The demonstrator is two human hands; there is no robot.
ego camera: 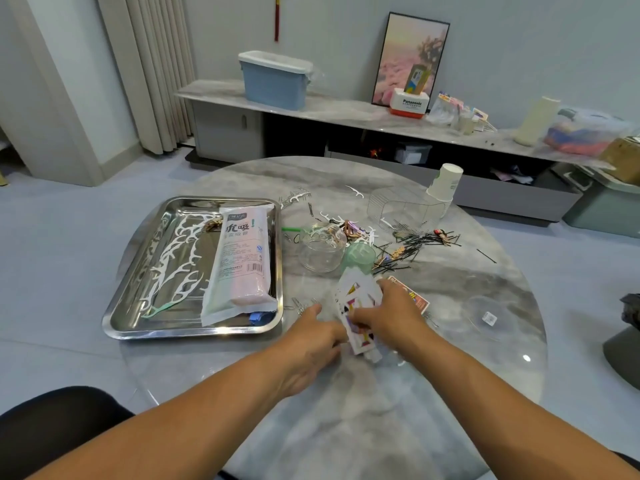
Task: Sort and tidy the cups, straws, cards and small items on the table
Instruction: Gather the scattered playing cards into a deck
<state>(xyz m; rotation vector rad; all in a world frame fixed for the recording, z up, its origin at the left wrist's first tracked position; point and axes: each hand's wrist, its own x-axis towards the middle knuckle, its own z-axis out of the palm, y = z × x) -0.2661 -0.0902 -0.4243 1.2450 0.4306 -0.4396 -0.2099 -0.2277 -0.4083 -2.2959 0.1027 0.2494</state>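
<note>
Spreading across most of the view, the round grey marbled counter has bare surface along its near edge and its far left rim. On its left part lies the rectangular shiny steel tray, which holds white plastic floss picks and a long white-and-pink sealed packet of straws lying lengthwise against the tray's right wall. At the far right edge of the counter stands a tilted stack of white paper cups, just beside a clear ribbed plastic container. Between the tray and that stack sit a clear glass cup and a pale green translucent cup, touching each other, with loose black hairpins scattered to their right. In front of the green cup, both hands meet at a fanned bunch of white playing cards: the right hand grips the cards from the right, while the left hand pinches their lower edge, its forefinger stretched toward a few silver paper clips near the tray's corner. A red-and-orange card box lies just beyond the right hand.
</note>
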